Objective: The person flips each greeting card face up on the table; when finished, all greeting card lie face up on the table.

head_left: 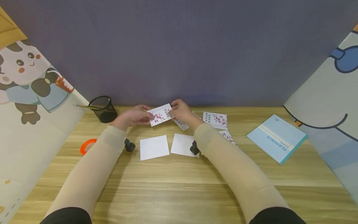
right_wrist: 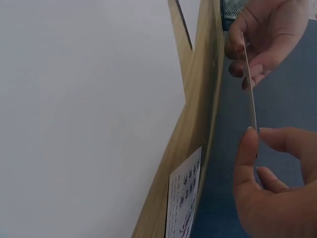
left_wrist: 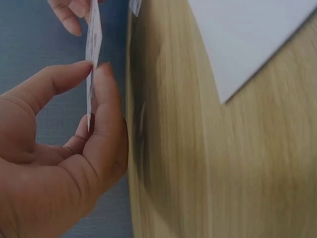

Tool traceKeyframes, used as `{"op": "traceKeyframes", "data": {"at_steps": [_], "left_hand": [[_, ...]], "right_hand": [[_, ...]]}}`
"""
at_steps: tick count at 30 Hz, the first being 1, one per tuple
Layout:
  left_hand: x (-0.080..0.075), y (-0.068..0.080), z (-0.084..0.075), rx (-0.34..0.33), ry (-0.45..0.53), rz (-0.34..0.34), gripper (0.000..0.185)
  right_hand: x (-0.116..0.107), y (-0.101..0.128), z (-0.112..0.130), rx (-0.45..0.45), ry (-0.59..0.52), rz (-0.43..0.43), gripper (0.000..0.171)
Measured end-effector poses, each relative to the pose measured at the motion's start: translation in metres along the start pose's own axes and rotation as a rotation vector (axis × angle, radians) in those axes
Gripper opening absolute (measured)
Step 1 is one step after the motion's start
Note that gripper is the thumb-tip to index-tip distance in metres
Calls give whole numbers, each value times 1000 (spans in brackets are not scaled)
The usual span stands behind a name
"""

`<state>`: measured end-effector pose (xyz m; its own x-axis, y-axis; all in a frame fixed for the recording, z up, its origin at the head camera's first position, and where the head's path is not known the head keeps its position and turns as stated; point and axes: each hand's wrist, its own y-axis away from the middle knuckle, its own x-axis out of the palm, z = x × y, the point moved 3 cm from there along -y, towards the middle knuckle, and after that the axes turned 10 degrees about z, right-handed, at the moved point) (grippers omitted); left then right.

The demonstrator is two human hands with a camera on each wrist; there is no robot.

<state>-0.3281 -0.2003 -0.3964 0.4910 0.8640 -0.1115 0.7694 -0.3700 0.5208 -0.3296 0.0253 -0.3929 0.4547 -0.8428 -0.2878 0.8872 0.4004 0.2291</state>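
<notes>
As the head view shows, the left hand (head_left: 136, 116) and right hand (head_left: 181, 110) each pinch one end of a flower-printed card (head_left: 160, 114) above the far edge of the table (head_left: 179, 183), beyond two blank white cards (head_left: 154, 147). From the left wrist, thumb and forefinger (left_wrist: 106, 99) nip the card's edge (left_wrist: 92, 54). From the right wrist, the card (right_wrist: 250, 89) shows edge-on between both hands' fingertips.

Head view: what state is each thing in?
Card: lifted off the table, pinched at both ends.
Left hand: pinching the card's left end.
Right hand: pinching its right end.
White sheets: flat, blank side up.
Other cards: flat, printed side up.
Booklet: closed.
Pen cup: upright.
</notes>
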Motion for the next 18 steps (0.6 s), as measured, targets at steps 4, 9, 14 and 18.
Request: {"op": "traceKeyframes", "data": {"at_steps": [4,9,14,18], "left_hand": [[0,-1,1,-27,-38,-9,68],[2,0,1,-41,-90,-28,56],[1,3,0,-57,-147,-44,38],[-2,2,2,-76,-213,-49,30]], "right_hand": [[5,1,0,24,92,26,58],[12,1,1,18,225,38,57],[19,0,-1,-1,291,47,60],[24,-3,-2,-8,393,51,63]]}}
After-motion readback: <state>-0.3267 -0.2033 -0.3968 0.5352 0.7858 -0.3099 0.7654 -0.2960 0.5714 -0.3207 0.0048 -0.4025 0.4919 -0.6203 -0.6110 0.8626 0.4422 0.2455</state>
